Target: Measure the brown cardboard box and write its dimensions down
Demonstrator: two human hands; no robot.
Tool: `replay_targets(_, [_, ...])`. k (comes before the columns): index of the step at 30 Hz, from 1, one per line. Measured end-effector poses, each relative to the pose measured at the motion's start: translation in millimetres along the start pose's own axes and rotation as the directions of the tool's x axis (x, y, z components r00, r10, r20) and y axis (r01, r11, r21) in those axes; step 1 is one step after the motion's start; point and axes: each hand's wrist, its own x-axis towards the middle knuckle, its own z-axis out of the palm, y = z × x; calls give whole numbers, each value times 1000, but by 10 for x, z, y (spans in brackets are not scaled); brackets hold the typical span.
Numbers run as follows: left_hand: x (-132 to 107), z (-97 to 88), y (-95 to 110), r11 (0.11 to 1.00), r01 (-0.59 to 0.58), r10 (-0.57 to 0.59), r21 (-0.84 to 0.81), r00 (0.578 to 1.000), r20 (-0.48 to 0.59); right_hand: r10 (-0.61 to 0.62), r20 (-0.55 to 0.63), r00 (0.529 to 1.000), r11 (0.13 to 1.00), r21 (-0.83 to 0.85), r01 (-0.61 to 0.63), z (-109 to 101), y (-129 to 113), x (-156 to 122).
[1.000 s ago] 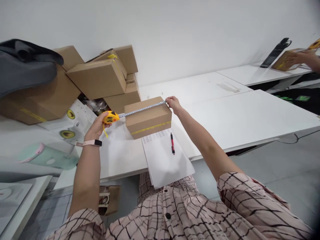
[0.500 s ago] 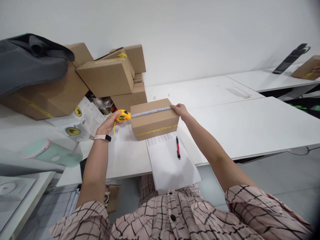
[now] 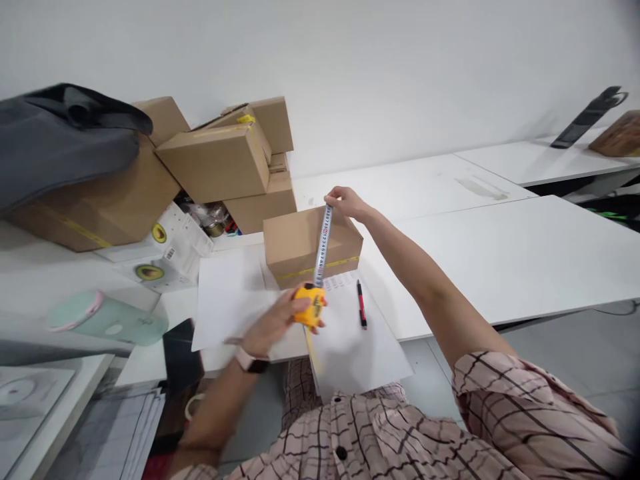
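Observation:
My left hand is closed round the yellow case of a tape measure, in front of a small cardboard box. The silver blade runs from the case over the box, crossing its top from front to back. At the box's far edge my right hand pinches the free end of the blade. Yellow tape runs along the box's front side. Partly beneath and in front of the box lie printed paper sheets, with a red and black pen on them.
Stacked cardboard boxes and a dark grey bag fill the left back. A mint green tumbler and a black flat object are at the left. A dark bottle lies or leans at the far right on the white table.
The tape has swung from lying lengthwise along the box to crossing it front to back. My left hand moved right and nearer my body with the case; my right hand moved to the far edge.

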Motion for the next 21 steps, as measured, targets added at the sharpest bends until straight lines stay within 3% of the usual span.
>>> replay_targets(2, [213, 349, -217, 984, -70, 61, -165, 996, -58, 0, 80, 997, 985, -171, 13, 166, -73, 179])
replay_targets(5, [554, 623, -244, 950, -153, 114, -271, 981, -154, 44, 93, 995, 944, -331, -11, 381, -82, 369])
replay_targets(10, [715, 682, -47, 945, -153, 93, -288, 973, -212, 102, 98, 990, 965, -250, -75, 490, 43, 402])
replay_targets(21, [633, 867, -150, 955, -131, 54, -266, 959, -278, 7, 139, 990, 987, -161, 16, 547, 272, 450])
